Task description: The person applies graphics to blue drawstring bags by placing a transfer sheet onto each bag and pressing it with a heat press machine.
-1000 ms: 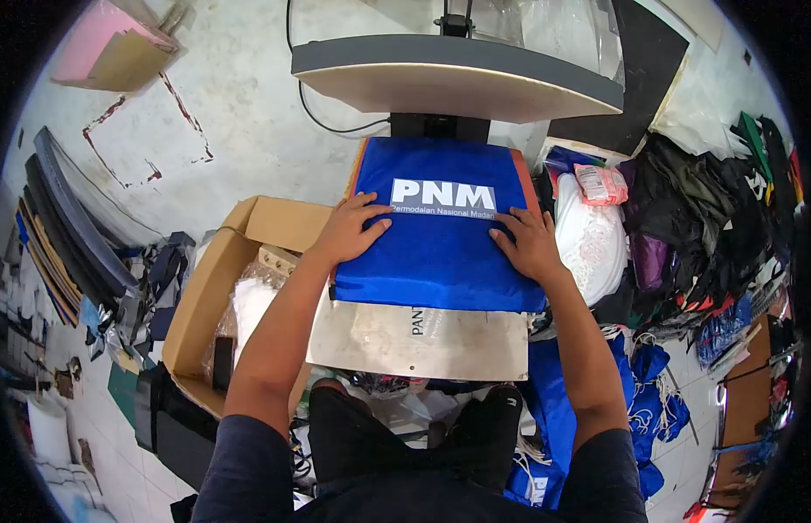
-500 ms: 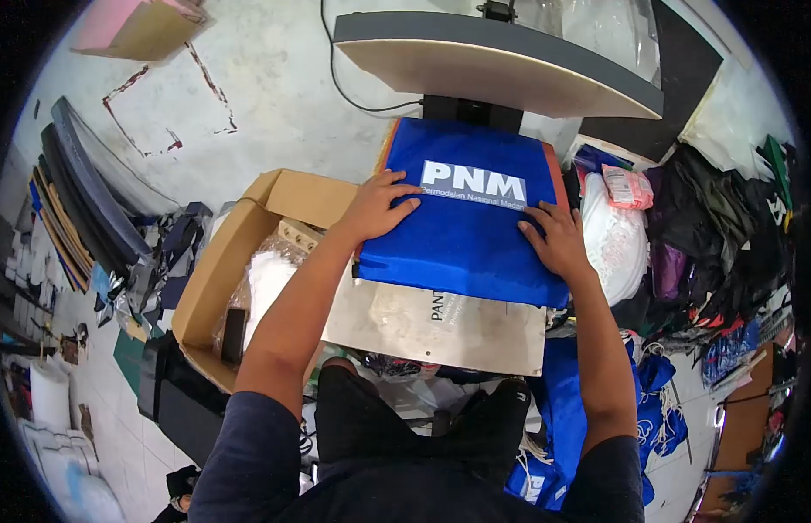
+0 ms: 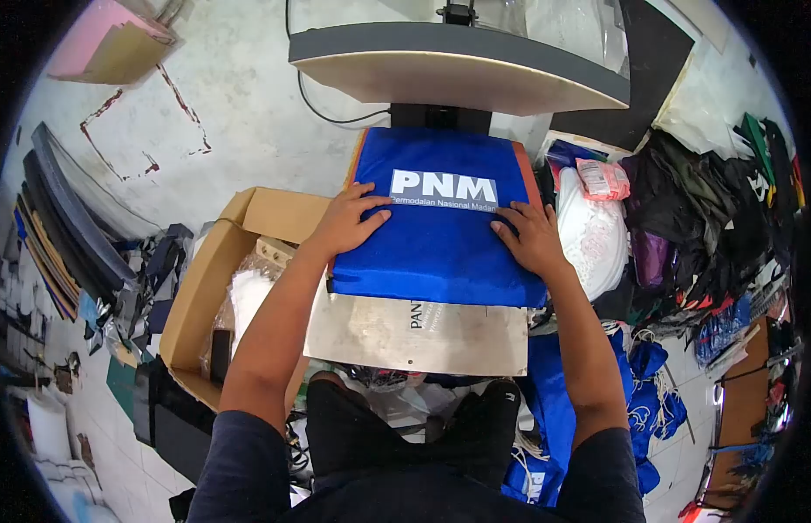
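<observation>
Since half a second ago the view has swung, so that everything sits further left in it, while both hands have kept their places at the lower corners of the label. The label (image 3: 443, 186), with white "PNM" above a smaller line of words, lies on a blue cloth (image 3: 432, 257) under the raised top of a press (image 3: 458, 74).

The person's left hand (image 3: 351, 218) lies palm down with its fingers loosely spread, the tips at the label's lower left corner. The right hand (image 3: 529, 237) is spread in the same way at the lower right corner. Neither grips anything.

The cloth has orange strips along its sides, and a pale board (image 3: 371, 336) juts out from under its near edge. A cardboard box (image 3: 192, 305) stands to the left, holding a white thing and clear plastic. To the right, a pink packet (image 3: 603, 179) rests on a white pile (image 3: 589, 244), beside dark clothes (image 3: 711, 192).
</observation>
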The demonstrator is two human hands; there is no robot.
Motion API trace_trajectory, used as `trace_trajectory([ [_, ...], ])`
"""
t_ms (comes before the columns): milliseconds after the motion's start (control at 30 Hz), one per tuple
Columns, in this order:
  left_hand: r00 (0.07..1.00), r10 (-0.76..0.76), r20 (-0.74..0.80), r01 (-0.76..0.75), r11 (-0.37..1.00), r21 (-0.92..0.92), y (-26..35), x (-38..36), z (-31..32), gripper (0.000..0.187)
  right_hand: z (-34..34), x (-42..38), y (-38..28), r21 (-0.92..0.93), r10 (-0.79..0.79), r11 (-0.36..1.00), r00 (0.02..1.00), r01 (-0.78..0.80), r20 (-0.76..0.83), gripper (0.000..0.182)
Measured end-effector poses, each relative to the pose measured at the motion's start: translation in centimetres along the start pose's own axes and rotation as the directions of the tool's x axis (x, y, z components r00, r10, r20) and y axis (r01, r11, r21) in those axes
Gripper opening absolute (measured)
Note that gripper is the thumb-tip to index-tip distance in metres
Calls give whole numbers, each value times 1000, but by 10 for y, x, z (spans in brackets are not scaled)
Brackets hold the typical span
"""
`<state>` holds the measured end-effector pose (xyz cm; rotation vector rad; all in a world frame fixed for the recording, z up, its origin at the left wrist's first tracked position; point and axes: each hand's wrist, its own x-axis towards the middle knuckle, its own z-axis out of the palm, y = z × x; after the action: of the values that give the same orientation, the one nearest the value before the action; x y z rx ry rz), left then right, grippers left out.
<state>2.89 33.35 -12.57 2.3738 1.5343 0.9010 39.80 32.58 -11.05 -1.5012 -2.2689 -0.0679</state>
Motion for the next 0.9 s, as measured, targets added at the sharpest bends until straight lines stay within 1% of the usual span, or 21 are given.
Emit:
trace_trajectory([
  [233, 998, 47, 37, -49, 997, 54, 4, 1, -6, 36, 2, 1, 0, -9, -13, 1000, 1000, 13, -24, 42],
  [400, 999, 3, 32, -4, 999, 50, 4, 0, -4, 36, 3, -1, 2, -7, -24, 1000, 999, 23, -33, 42],
  [633, 998, 14, 54, -16, 999, 35, 3, 2, -5, 36, -1, -1, 1, 14, -27, 1000, 1000, 27, -15, 43],
  [700, 997, -3, 73, 3, 1000, 1, 3, 1, -6, 36, 1, -1, 2, 8, -26, 1000, 999, 26, -20, 43],
  [900, 998, 15, 65, -17, 999, 30, 2, 2, -4, 36, -3, -1, 0, -4, -21, 1000, 1000, 21, -6, 42],
])
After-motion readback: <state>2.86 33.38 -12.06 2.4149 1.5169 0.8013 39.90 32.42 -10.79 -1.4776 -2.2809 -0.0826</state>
